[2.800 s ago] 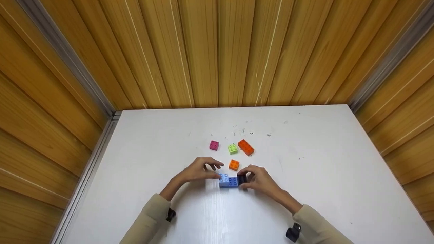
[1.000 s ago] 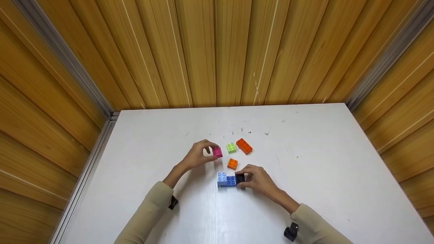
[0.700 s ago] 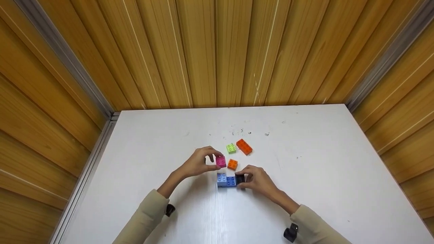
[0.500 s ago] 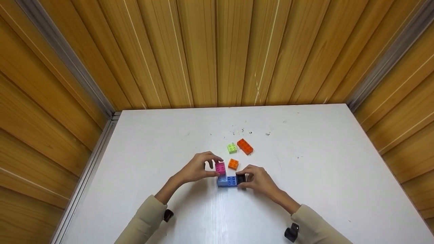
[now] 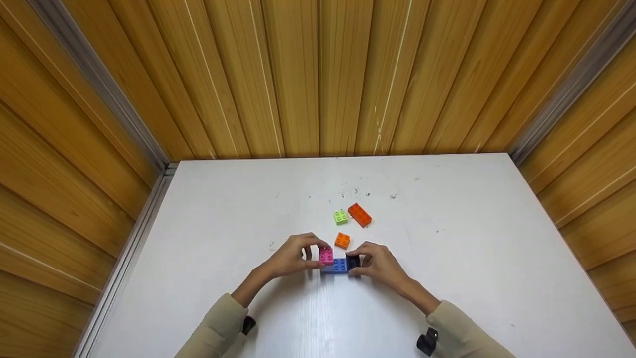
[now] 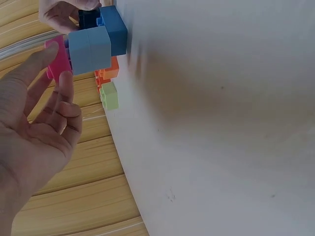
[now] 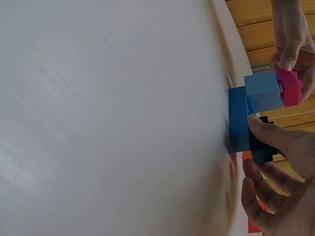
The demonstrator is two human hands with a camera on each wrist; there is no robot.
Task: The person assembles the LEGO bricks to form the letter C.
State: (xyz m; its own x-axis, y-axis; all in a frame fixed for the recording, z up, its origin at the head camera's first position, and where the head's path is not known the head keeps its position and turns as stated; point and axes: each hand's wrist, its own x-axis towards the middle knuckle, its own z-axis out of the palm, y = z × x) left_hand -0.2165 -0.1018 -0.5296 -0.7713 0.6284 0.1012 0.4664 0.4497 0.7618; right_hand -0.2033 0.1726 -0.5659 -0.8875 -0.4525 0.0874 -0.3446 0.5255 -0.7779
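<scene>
My left hand [image 5: 294,254] pinches a pink toy brick [image 5: 326,255] between thumb and fingers. Both wrist views show the pink brick over the light blue bricks [image 6: 89,49], with their studs visible in a narrow gap between. Those light blue bricks stand on one end of a longer blue brick [image 7: 238,118], which lies on the table. At the other end of it is a black brick [image 7: 261,151], gripped by my right hand [image 5: 381,263] with thumb and fingers. Blue studs show between the two ends in the head view.
Just beyond the built bricks lies an orange brick [image 5: 342,240]. Farther back are a lime green brick [image 5: 340,217] and a longer red brick [image 5: 359,215]. The white table [image 5: 238,199] meets wood-patterned walls [image 5: 338,79] at the back and sides.
My left hand let go of the light blue brick, took the pink brick from the back left and brought it towards me, over the light blue bricks. My right hand stayed on the black brick.
</scene>
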